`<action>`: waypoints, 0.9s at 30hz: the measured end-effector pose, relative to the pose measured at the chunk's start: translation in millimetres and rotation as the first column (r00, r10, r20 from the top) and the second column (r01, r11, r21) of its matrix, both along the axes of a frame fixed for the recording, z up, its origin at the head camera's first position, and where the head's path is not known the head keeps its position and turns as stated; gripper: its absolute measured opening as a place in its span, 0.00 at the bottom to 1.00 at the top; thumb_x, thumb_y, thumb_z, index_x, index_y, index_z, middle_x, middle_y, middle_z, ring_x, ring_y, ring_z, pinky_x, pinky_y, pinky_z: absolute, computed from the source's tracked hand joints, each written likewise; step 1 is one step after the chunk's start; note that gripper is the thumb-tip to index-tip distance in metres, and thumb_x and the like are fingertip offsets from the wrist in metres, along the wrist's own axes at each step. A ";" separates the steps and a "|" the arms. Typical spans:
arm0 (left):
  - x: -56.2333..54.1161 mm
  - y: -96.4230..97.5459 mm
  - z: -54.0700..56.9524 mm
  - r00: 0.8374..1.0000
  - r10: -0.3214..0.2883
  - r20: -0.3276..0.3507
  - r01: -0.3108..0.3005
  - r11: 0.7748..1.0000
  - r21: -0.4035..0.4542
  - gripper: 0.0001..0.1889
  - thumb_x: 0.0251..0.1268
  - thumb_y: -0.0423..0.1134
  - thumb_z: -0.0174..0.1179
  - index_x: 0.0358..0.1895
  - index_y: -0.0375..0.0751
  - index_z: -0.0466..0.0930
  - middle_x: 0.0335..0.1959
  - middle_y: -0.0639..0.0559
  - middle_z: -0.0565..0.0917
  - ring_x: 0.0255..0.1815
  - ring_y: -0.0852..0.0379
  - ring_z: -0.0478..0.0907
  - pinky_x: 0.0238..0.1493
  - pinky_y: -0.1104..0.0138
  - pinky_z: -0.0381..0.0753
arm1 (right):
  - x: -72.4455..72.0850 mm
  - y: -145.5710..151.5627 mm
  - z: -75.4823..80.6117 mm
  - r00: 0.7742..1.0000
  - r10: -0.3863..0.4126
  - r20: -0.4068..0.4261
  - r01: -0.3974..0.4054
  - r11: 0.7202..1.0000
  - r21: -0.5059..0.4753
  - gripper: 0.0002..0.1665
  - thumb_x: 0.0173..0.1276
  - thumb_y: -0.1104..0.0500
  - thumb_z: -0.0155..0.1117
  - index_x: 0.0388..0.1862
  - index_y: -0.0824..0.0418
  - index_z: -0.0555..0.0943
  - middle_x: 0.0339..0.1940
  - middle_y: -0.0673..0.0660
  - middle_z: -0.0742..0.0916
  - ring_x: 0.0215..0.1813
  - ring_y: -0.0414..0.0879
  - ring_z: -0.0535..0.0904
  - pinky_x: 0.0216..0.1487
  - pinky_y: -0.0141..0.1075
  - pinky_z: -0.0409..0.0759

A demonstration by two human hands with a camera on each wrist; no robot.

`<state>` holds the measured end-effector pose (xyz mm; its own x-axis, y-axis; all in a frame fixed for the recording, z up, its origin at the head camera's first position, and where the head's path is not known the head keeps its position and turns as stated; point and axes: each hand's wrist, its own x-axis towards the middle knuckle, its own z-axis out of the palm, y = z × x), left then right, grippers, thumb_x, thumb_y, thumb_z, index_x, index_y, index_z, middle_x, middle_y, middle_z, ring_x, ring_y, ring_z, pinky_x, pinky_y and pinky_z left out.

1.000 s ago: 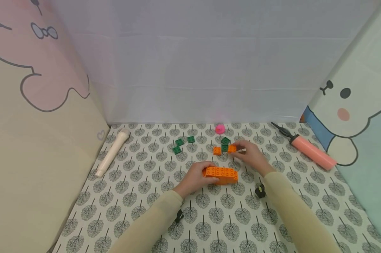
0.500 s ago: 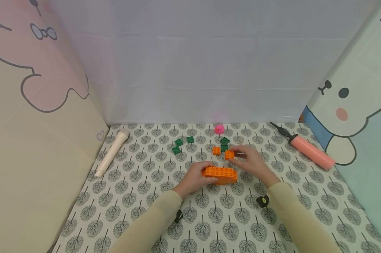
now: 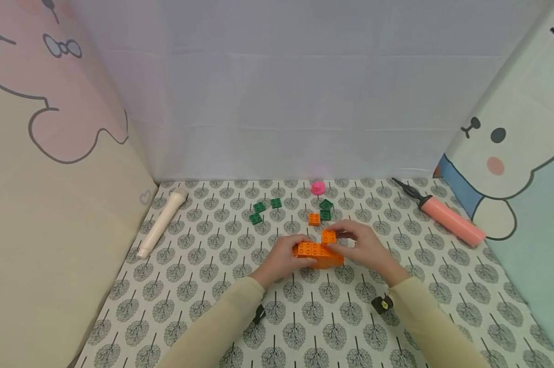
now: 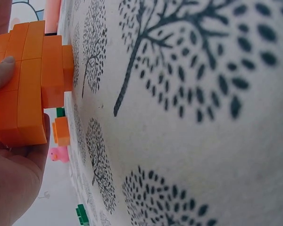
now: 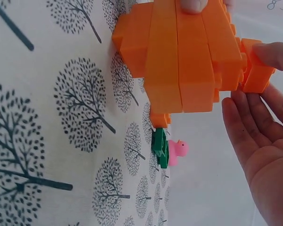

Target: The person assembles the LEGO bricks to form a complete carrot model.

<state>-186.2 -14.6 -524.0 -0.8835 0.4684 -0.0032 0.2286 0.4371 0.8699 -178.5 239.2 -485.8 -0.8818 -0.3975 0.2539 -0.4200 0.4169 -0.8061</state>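
One stepped block (image 3: 320,262) of smooth orange plastic, left hand (image 3: 283,259) clamped on it, right hand (image 3: 363,247) pinching a boxy studded brick (image 3: 329,237) by the block's top, tree-printed cloth (image 3: 304,317) beneath.

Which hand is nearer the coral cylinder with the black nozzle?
Right. The right hand is left of the coral cylinder, pinching an orange block; the left hand is farther left, gripping the orange stack.
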 end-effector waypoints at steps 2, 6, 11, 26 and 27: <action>0.0 0.1 0.0 1.000 0.001 0.000 -0.001 1.000 -0.004 0.21 0.59 0.47 0.78 0.55 0.53 0.86 0.42 0.62 0.84 0.39 0.60 0.79 0.41 0.65 0.80 | 2.0 -0.4 -2.2 1.000 0.004 0.009 -0.004 1.000 -0.004 0.19 0.66 0.58 0.79 0.55 0.55 0.86 0.53 0.49 0.87 0.53 0.47 0.85 0.59 0.47 0.83; -0.2 0.4 0.0 1.000 0.003 0.002 -0.003 1.000 -0.009 0.22 0.59 0.46 0.78 0.56 0.52 0.86 0.42 0.62 0.84 0.39 0.60 0.78 0.40 0.66 0.79 | 5.9 -2.1 -6.0 1.000 -0.003 0.021 0.003 1.000 0.009 0.20 0.66 0.57 0.79 0.56 0.56 0.86 0.52 0.49 0.87 0.54 0.47 0.85 0.59 0.45 0.83; 0.0 0.1 0.4 1.000 0.002 -0.006 -0.002 1.000 -0.017 0.22 0.59 0.46 0.78 0.56 0.52 0.86 0.41 0.62 0.84 0.38 0.60 0.78 0.40 0.66 0.79 | 10.0 -4.5 -6.9 1.000 -0.014 0.013 0.013 1.000 0.019 0.20 0.65 0.55 0.79 0.55 0.54 0.86 0.51 0.48 0.87 0.54 0.46 0.84 0.59 0.41 0.83; -1.3 0.2 -0.9 1.000 -0.007 -0.027 0.007 1.000 -0.005 0.22 0.58 0.46 0.78 0.55 0.51 0.86 0.38 0.62 0.83 0.35 0.59 0.79 0.36 0.66 0.80 | 13.5 -3.3 -5.9 0.999 0.000 -0.040 0.001 1.000 0.030 0.19 0.63 0.56 0.81 0.53 0.51 0.87 0.48 0.44 0.87 0.50 0.43 0.84 0.55 0.52 0.84; -1.4 0.2 -0.9 1.000 -0.008 -0.026 0.008 1.000 -0.003 0.22 0.58 0.46 0.78 0.55 0.50 0.86 0.38 0.62 0.84 0.35 0.59 0.79 0.36 0.66 0.81 | 13.6 -3.3 -5.3 0.999 0.002 -0.042 0.000 0.999 0.033 0.20 0.63 0.56 0.81 0.53 0.51 0.87 0.48 0.44 0.87 0.50 0.43 0.84 0.55 0.52 0.85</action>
<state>-187.6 -14.4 -524.9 -0.8794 0.4758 0.0180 0.2545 0.4378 0.8623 -164.9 236.0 -491.1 -0.8703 -0.4073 0.2771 -0.4534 0.4425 -0.7737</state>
